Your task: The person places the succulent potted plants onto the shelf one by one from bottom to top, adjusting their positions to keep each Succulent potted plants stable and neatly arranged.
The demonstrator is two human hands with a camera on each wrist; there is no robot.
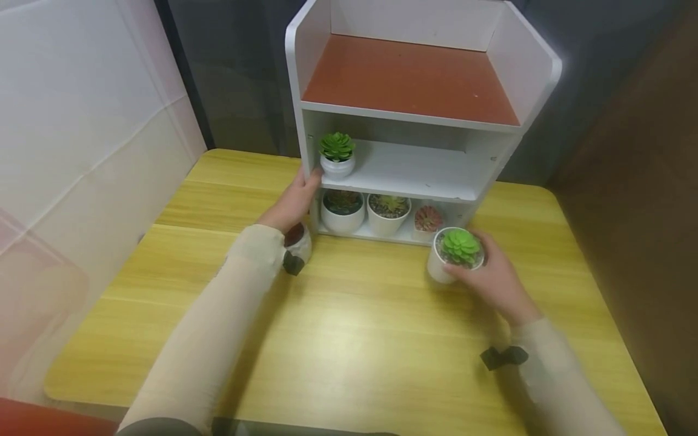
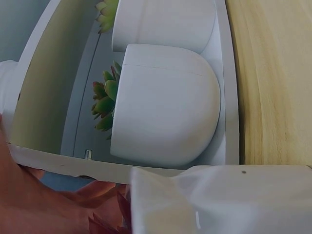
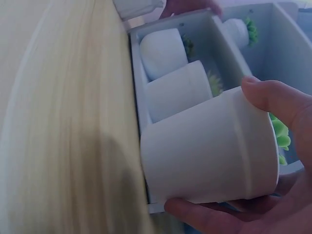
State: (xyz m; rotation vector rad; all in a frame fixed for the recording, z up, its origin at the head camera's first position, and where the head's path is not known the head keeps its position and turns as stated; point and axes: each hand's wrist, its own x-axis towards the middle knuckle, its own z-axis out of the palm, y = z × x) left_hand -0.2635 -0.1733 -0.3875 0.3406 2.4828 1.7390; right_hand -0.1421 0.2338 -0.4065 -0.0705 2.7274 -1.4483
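Observation:
My right hand (image 1: 498, 281) grips a white pot (image 3: 209, 151) with a bright green succulent (image 1: 460, 246), thumb at its rim and fingers around its side. The pot is in front of the lower right corner of a white shelf unit (image 1: 389, 112). My left hand (image 1: 294, 203) holds the unit's left side, its thumb at the front edge by the middle shelf. Below that hand, a pot (image 1: 301, 245) with a dark red succulent stands partly hidden beside the unit. A small white pot (image 1: 338, 166) with a green succulent sits at the middle shelf's left end.
On the bottom compartment stand two white pots (image 1: 343, 219) (image 1: 384, 224) with succulents and a smaller pot with a pinkish succulent (image 1: 428, 219). The unit's top has a reddish-brown surface (image 1: 409, 79). A yellow wooden table (image 1: 338, 339) lies underneath; a brown panel (image 1: 627, 151) borders the right.

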